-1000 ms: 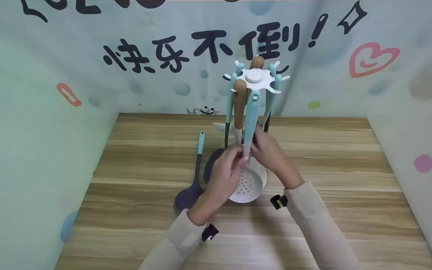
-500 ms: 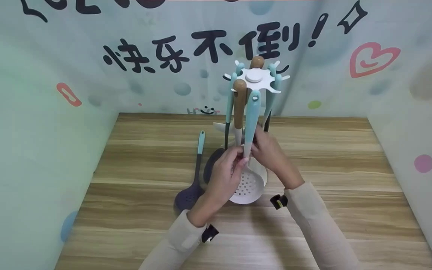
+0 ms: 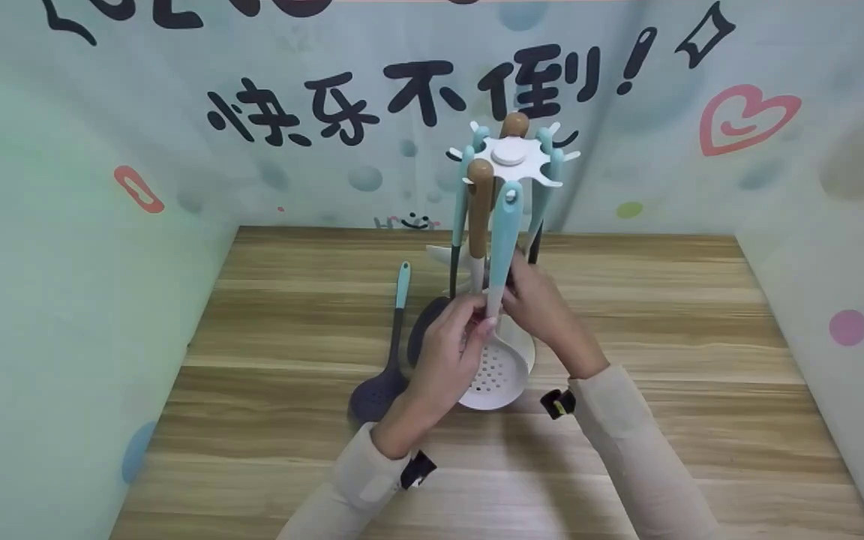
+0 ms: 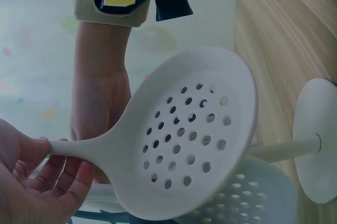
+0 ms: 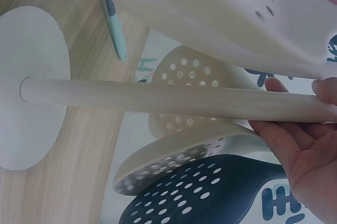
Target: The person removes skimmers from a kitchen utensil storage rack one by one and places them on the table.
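Note:
A white upright utensil rack point(image 3: 509, 153) carries several hanging utensils with turquoise or wood-brown handles. My left hand point(image 3: 448, 352) pinches the neck of a white skimmer point(image 4: 181, 142) with a turquoise handle, whose top sits at the front of the rack. Its perforated bowl faces me. My right hand point(image 5: 310, 166) grips the rack's pole point(image 5: 174, 97), its thumb on one side and fingers on the other. Behind the skimmer, the head view hides much of the right hand's fingers. The round white base point(image 4: 318, 139) stands on the table.
A dark skimmer point(image 3: 376, 396) with a turquoise handle lies on the wooden table point(image 3: 664, 322), left of the rack. Beside the pole hang a dark perforated utensil point(image 5: 195, 197) and a pale one point(image 5: 174, 158). A printed cloth point(image 3: 312, 180) encloses the table's back and sides.
The white skimmer's bowl has shifted very slightly toward me, and the left wrist has moved a little. My right hand and the rack look unmoved.

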### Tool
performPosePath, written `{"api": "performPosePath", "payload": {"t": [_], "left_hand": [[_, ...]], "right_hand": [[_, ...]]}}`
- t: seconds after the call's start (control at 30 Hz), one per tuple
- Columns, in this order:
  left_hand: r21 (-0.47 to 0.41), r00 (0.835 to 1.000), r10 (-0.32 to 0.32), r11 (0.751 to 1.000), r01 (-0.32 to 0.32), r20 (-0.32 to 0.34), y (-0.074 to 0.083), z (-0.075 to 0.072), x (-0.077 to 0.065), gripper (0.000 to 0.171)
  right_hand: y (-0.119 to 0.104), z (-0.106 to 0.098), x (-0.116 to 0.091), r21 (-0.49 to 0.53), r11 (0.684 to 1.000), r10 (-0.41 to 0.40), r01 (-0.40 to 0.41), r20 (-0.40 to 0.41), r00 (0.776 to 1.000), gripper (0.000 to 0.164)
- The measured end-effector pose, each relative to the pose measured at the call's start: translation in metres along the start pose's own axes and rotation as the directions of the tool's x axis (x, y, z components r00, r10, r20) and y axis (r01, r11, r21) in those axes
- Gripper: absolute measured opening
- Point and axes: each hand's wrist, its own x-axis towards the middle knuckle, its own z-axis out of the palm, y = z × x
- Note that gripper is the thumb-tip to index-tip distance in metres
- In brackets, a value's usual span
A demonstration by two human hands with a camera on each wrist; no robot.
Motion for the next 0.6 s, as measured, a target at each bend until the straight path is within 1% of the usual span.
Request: {"api": "performPosePath", "payload": {"t": [0.13,0.33,0.47,0.6], "left_hand": [[0.001,1.000,-0.002,1.000,0.002,-0.007,0.0009,-0.0012,-0.0009,0.015],[-0.016,1.000,-0.013,1.000,0.013,0.001,0.0013,-0.0031,-0.0024,0.016],[-0.023,1.000,-0.013,1.000,0.013,0.001,0.0005,-0.0049,-0.0034,0.016],[-0.014,1.000,-0.016,1.000,0.016,-0.004,-0.0001,-0.0070,-0.0047,0.016]], "right_hand": [[0.0004,-0.0004,0.0000,0.015,1.000,0.013,-0.013,0.005,1.000,0.025],[0.0011,-0.0002,0.0000,0.036,0.999,-0.006,0.006,0.005,1.000,0.030],[0.0006,-0.0001,-0.0002,0.055,0.998,-0.013,0.012,0.003,1.000,0.029],[0.0003,0.0002,-0.0004,0.058,0.998,0.007,-0.008,0.012,1.000,0.026]]}}
